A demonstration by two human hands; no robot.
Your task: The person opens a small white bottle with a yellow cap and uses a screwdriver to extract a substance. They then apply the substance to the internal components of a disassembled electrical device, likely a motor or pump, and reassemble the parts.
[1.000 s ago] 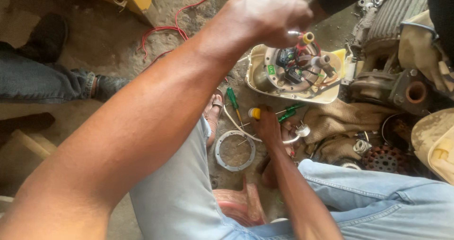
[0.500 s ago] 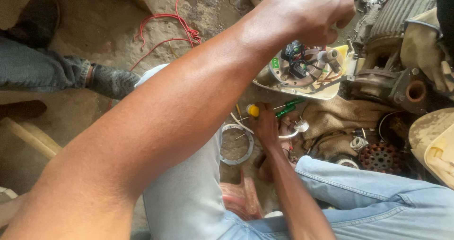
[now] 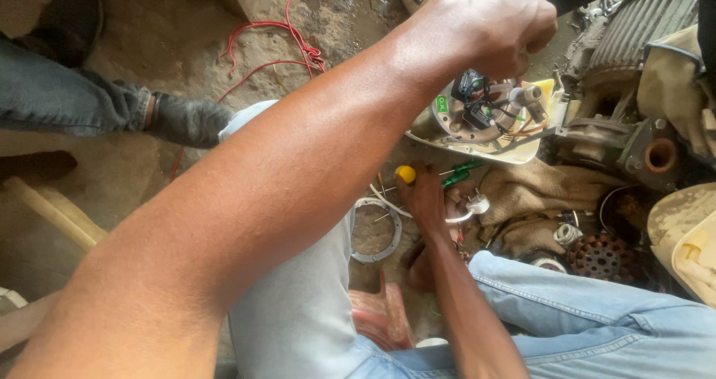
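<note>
My left hand is closed in a fist, raised at the top of the view just above a cream round housing with exposed wires and small parts inside. What the fist holds, if anything, is hidden. My left forearm crosses the whole view diagonally. Lower down, my right hand rests on the ground and grips a screwdriver with a yellow handle end. A green-handled screwdriver lies right beside it, and a white plug with cord lies just to the right.
A grey metal ring lies by my knee. Burlap cloth, a finned motor and a rusty round grille crowd the right. Red wire loops on the dirt floor. Another person's leg and dark shoe are at left.
My left fist has risen and shifted right over the cream housing. My right hand has closed on the yellow-handled screwdriver on the ground. The view has drifted left and down.
</note>
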